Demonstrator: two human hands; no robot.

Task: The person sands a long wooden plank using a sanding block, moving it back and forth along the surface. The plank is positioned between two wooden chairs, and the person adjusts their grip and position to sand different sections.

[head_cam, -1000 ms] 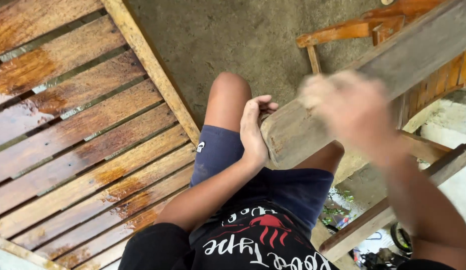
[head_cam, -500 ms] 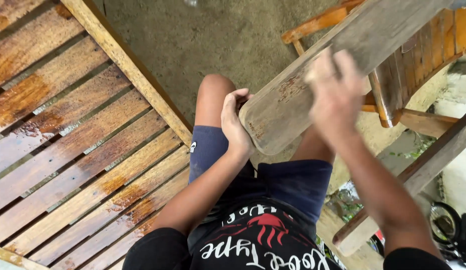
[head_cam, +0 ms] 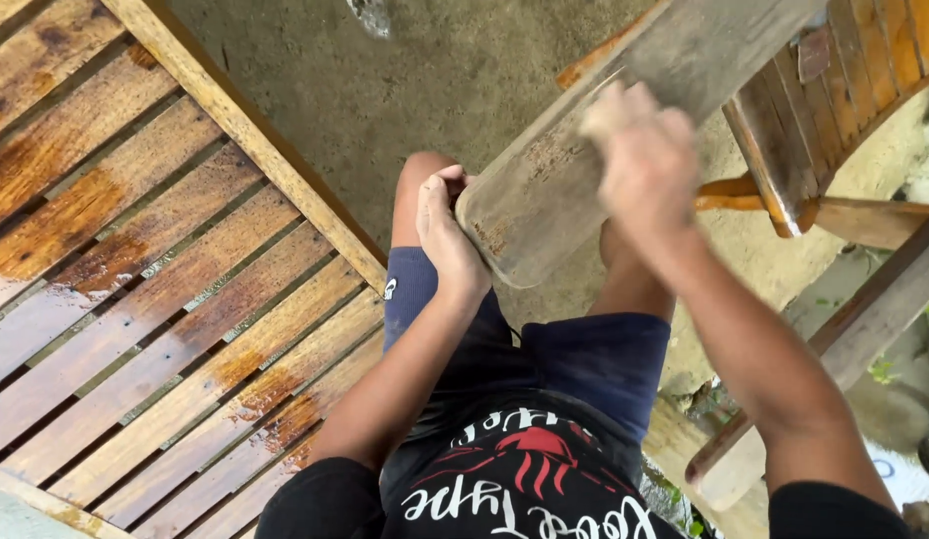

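A weathered grey wooden plank [head_cam: 544,200] slopes from my lap up toward the top right. My left hand [head_cam: 447,235] grips its near rounded end against my knee. My right hand [head_cam: 644,165] lies on the plank's upper face, fingers curled, blurred with motion; whether it holds anything underneath is hidden. I am seated in dark blue shorts and a black printed shirt.
A slatted wooden panel [head_cam: 135,279] with wet brown stains fills the left side, its frame rail running diagonally past my left knee. Wooden chair parts [head_cam: 834,120] stand at the top right, and a beam [head_cam: 864,329] slants at the right. Bare concrete floor lies ahead.
My right hand has slid along the plank's face, from higher up toward the middle. The left hand stays clamped on the near end. The view has shifted slightly.
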